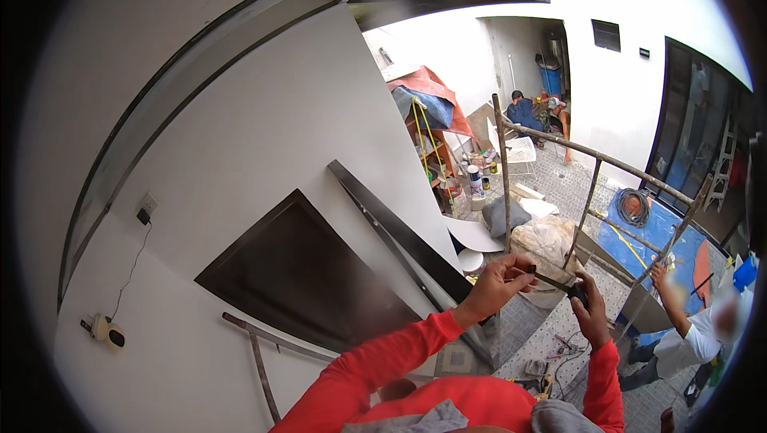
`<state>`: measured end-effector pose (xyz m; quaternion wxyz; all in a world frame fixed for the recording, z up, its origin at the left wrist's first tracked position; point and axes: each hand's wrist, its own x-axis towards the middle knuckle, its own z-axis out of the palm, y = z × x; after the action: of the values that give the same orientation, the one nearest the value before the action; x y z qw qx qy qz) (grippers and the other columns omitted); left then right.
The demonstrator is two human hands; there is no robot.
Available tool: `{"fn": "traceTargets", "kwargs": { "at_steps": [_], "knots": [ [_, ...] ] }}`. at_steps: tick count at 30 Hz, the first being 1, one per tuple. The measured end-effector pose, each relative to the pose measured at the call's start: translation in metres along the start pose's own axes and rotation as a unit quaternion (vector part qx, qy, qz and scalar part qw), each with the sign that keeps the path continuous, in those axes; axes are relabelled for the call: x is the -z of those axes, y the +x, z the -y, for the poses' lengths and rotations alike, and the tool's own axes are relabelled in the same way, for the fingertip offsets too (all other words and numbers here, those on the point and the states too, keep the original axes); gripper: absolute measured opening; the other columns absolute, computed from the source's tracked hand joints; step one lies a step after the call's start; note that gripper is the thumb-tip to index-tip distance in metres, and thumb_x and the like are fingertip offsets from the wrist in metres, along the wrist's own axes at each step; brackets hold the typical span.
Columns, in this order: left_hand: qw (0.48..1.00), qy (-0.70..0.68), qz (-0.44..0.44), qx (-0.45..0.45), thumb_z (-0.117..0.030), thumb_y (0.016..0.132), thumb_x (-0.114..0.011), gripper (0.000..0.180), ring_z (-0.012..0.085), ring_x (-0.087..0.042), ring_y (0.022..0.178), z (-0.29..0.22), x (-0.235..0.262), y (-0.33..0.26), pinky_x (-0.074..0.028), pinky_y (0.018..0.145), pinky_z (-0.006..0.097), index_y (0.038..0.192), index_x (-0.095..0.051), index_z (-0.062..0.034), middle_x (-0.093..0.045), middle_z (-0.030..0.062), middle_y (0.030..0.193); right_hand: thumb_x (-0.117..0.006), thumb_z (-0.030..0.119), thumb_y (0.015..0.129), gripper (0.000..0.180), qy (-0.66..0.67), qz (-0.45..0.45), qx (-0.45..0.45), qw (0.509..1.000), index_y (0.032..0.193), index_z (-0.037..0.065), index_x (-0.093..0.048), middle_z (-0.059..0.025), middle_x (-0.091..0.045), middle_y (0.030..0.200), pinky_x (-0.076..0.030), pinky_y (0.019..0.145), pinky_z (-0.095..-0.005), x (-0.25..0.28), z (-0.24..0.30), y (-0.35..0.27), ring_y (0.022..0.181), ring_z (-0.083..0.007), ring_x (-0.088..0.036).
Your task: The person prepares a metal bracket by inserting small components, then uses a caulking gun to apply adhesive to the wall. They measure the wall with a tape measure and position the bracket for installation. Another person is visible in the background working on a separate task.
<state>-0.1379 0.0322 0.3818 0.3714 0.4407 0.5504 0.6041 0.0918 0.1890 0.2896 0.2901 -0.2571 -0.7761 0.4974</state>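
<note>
In front of me, at chest height, both hands are on a tape measure [553, 280]. My left hand [502, 285] pinches the end of its short drawn-out blade, thumb and fingers together. My right hand [592, 313] is wrapped round the dark case, which the fingers partly hide. The blade runs nearly straight between the two hands, sloping down a little to the right. Red sleeves cover both my forearms. Below the hands lies a speckled plank platform [534, 335] with small tools [563, 347] on it.
A rusty scaffold frame [595, 157] rises just beyond my hands. Dark metal bars [391, 237] lean against the white wall at left. A co-worker in a white shirt [689, 345] grips the scaffold at right; two people [525, 111] crouch far back. Coiled cable [632, 207] lies on a blue sheet.
</note>
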Motion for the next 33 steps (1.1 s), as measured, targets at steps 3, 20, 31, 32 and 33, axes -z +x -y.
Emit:
{"fn": "traceTargets", "kwargs": {
  "at_steps": [3, 20, 31, 32, 33],
  "knots": [
    [0.992, 0.109, 0.034, -0.043, -0.003, 0.093, -0.069, 0.021, 0.0116, -0.071, 0.087, -0.001, -0.032, -0.005, -0.058, 0.078, 0.027, 0.113, -0.066, 0.0019, -0.072, 0.006, 0.094, -0.061, 0.015, 0.085, 0.059, 0.006, -0.028, -0.021, 0.999, 0.143, 0.01, -0.051, -0.0145, -0.063, 0.112, -0.049, 0.094, -0.0376, 0.001, -0.01, -0.034, 0.102, -0.0261, -0.063],
    [0.919, 0.299, 0.217, -0.141, -0.016, 0.09, -0.075, 0.028, 0.0269, -0.073, 0.083, 0.007, -0.112, -0.016, -0.058, 0.074, 0.037, 0.108, -0.063, 0.0016, -0.07, 0.0157, 0.092, -0.06, 0.013, 0.087, 0.059, 0.023, -0.09, 0.007, 0.996, 0.144, 0.009, -0.048, -0.0145, -0.062, 0.111, -0.05, 0.09, -0.0364, 0.029, 0.023, -0.113, 0.099, -0.0243, -0.062],
    [0.912, 0.309, 0.227, -0.146, -0.017, 0.092, -0.071, 0.027, 0.034, -0.069, 0.089, 0.031, -0.14, -0.035, -0.054, 0.078, 0.042, 0.11, -0.064, 0.0012, -0.068, 0.0178, 0.099, -0.065, 0.022, 0.093, 0.057, 0.018, -0.045, -0.031, 0.998, 0.146, 0.009, -0.048, -0.017, -0.062, 0.118, -0.05, 0.094, -0.0368, 0.047, 0.041, -0.134, 0.107, -0.0276, -0.064],
    [0.912, 0.31, 0.222, -0.153, -0.016, 0.092, -0.071, 0.027, 0.0347, -0.069, 0.089, 0.033, -0.143, -0.038, -0.054, 0.078, 0.042, 0.111, -0.064, 0.001, -0.068, 0.018, 0.099, -0.065, 0.022, 0.093, 0.057, 0.017, -0.04, -0.032, 0.999, 0.146, 0.009, -0.048, -0.0175, -0.062, 0.119, -0.05, 0.094, -0.0372, 0.049, 0.042, -0.137, 0.108, -0.028, -0.064],
    [0.913, 0.307, 0.216, -0.162, -0.016, 0.092, -0.07, 0.026, 0.0354, -0.068, 0.09, 0.035, -0.145, -0.039, -0.053, 0.078, 0.042, 0.112, -0.064, 0.0007, -0.068, 0.0181, 0.1, -0.065, 0.023, 0.094, 0.057, 0.01, -0.036, -0.035, 0.999, 0.146, 0.009, -0.048, -0.0179, -0.062, 0.119, -0.05, 0.095, -0.0376, 0.051, 0.042, -0.139, 0.108, -0.0284, -0.064]
  ]
}}
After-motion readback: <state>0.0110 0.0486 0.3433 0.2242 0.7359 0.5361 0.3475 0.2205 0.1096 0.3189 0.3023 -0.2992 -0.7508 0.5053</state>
